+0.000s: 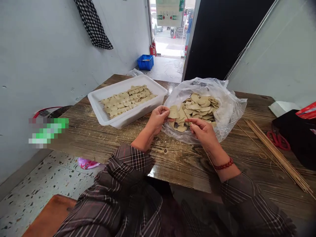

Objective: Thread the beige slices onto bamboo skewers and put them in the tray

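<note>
My left hand (157,120) is closed, pinching a flat, round beige slice (173,113) between thumb and fingers. Just to its right, my right hand (204,132) grips a thin wooden skewer (186,114), which tilts up and to the left near the slice. Whether the skewer touches the slice I cannot tell. Both hands are at the near edge of a clear plastic bag (228,113) that lies open around a heap of similar slices (201,107). To the left stands a white plastic tray (134,116) with rows of slices threaded on skewers (123,101).
A bundle of long wooden skewers (277,153) lies on the right of the wooden table (118,138). Beyond it are red-handled scissors (278,140) and a black container (295,138). A blue crate (145,63) stands on the floor by the doorway.
</note>
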`<act>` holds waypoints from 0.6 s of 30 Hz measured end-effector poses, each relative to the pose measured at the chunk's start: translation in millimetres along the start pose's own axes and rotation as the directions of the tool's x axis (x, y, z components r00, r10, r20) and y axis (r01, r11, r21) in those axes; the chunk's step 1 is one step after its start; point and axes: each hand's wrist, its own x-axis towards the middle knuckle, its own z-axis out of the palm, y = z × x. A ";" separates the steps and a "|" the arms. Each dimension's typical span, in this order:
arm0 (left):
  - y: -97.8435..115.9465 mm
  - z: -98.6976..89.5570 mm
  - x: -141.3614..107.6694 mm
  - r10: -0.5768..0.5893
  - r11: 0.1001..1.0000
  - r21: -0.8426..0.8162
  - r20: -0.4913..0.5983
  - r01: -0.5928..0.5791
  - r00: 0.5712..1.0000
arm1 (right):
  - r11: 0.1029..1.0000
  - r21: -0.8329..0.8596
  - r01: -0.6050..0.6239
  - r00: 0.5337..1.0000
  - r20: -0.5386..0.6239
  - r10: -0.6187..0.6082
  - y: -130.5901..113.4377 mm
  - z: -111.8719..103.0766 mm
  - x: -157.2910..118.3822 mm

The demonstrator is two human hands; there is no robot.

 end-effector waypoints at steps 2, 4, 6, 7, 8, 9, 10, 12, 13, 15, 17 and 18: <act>0.0 -0.3 -0.2 -0.004 1.000 -0.013 0.002 0.004 1.000 | 0.999 -0.028 0.023 0.999 0.037 -0.022 0.7 2.0 -2.1; 0.0 -0.7 -0.4 0.008 0.999 -0.036 0.009 -0.007 1.000 | 0.994 -0.088 0.061 0.996 0.064 -0.055 0.3 4.6 -4.0; -0.1 -1.3 -0.2 0.013 0.998 -0.068 0.021 -0.012 1.000 | 0.976 -0.187 0.113 0.992 0.075 -0.101 -1.5 7.3 -5.6; -0.3 -1.6 0.0 0.016 0.996 -0.085 0.024 -0.014 1.000 | 0.962 -0.236 0.141 0.989 0.077 -0.126 -2.6 8.5 -6.2; -0.4 -1.9 0.3 0.020 0.995 -0.099 0.022 -0.018 1.000 | 0.946 -0.278 0.167 0.985 0.081 -0.150 -3.8 9.6 -6.7; -0.6 -2.1 0.5 0.026 0.994 -0.109 0.013 -0.025 1.000 | 0.931 -0.311 0.190 0.981 0.085 -0.172 -4.8 10.5 -7.2; -0.6 -2.2 0.6 0.033 0.993 -0.112 -0.002 -0.033 0.999 | 0.919 -0.334 0.209 0.978 0.092 -0.189 -5.6 11.2 -7.6; -0.1 -2.2 0.4 0.043 0.993 -0.107 -0.034 -0.046 0.999 | 0.902 -0.364 0.231 0.973 0.107 -0.206 -6.2 12.0 -8.4; 0.3 -2.2 0.2 0.047 0.994 -0.101 -0.046 -0.051 0.998 | 0.897 -0.374 0.237 0.971 0.112 -0.210 -6.1 12.2 -8.8; 1.1 -2.1 -0.5 0.057 0.994 -0.086 -0.058 -0.062 0.997 | 0.889 -0.386 0.246 0.969 0.116 -0.218 -5.6 12.3 -9.4; 1.6 -2.0 -1.1 0.068 0.995 -0.072 -0.062 -0.073 0.996 | 0.886 -0.390 0.252 0.968 0.114 -0.225 -5.0 12.2 -9.8; 1.7 -2.0 -1.2 0.074 0.995 -0.065 -0.066 -0.078 0.995 | 0.885 -0.391 0.255 0.967 0.114 -0.228 -4.8 12.1 -9.9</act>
